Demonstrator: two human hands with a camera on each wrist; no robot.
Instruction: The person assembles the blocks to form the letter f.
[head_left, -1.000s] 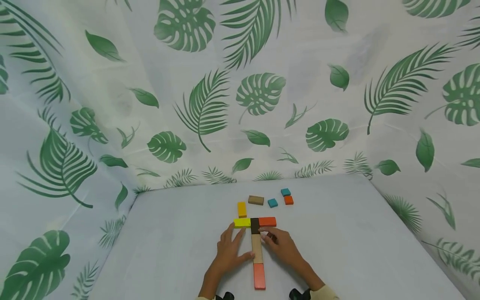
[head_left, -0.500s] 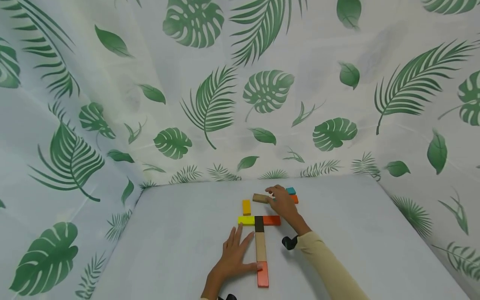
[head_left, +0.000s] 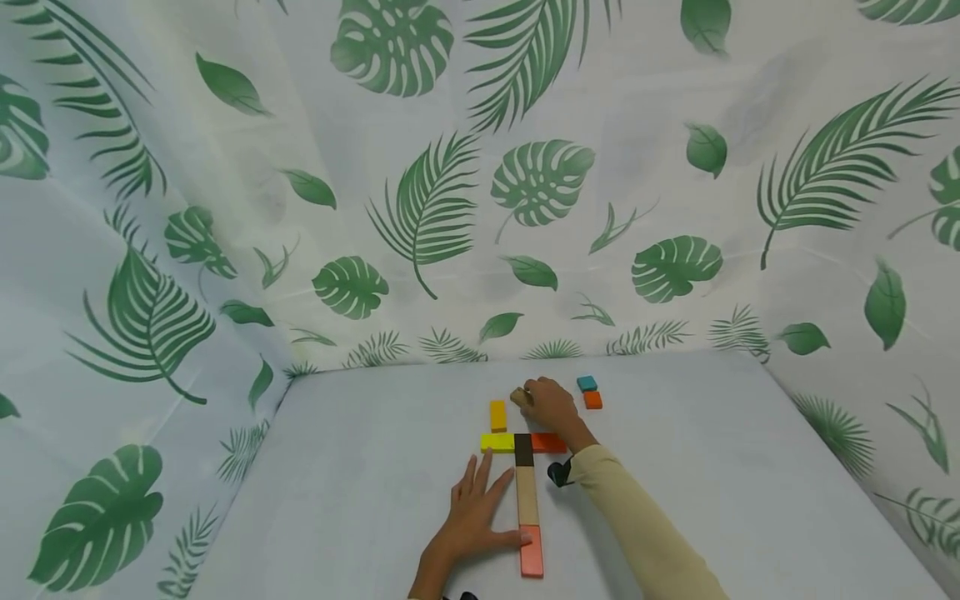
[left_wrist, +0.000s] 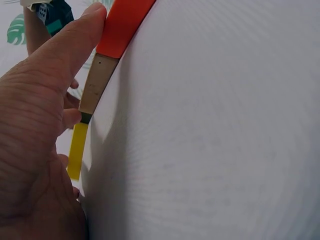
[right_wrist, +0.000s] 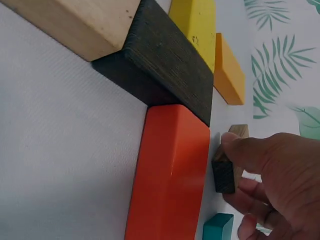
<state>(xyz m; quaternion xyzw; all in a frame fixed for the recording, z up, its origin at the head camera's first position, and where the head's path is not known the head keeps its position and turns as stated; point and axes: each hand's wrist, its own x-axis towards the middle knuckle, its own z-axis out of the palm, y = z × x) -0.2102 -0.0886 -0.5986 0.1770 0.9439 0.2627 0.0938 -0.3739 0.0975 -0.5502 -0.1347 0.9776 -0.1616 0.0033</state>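
Note:
My right hand (head_left: 553,407) pinches a brown wooden block (right_wrist: 239,131) between thumb and fingers, beyond the row of blocks; its near end looks dark in the right wrist view. My left hand (head_left: 474,518) lies spread beside the blocks, thumb on the coral-red block (head_left: 532,562) and a fingertip at the bright yellow block (head_left: 497,443). A tan block (head_left: 527,500) joins the coral one to a dark brown block (head_left: 523,450). The yellow block and a red block (right_wrist: 167,175) flank the dark one, making a T shape.
An orange-yellow block (head_left: 498,415) lies just beyond the yellow one. At the back right, a blue block (head_left: 587,383) touches an orange-red block (head_left: 593,400). A teal block (right_wrist: 218,227) sits below the right hand, hidden in the head view. Leaf-printed cloth surrounds the white table (head_left: 360,483).
My right hand has left the dark block, reached to the back over the small teal block, then shifted left and grasped the brown block. My left thumb has slid down onto the coral block.

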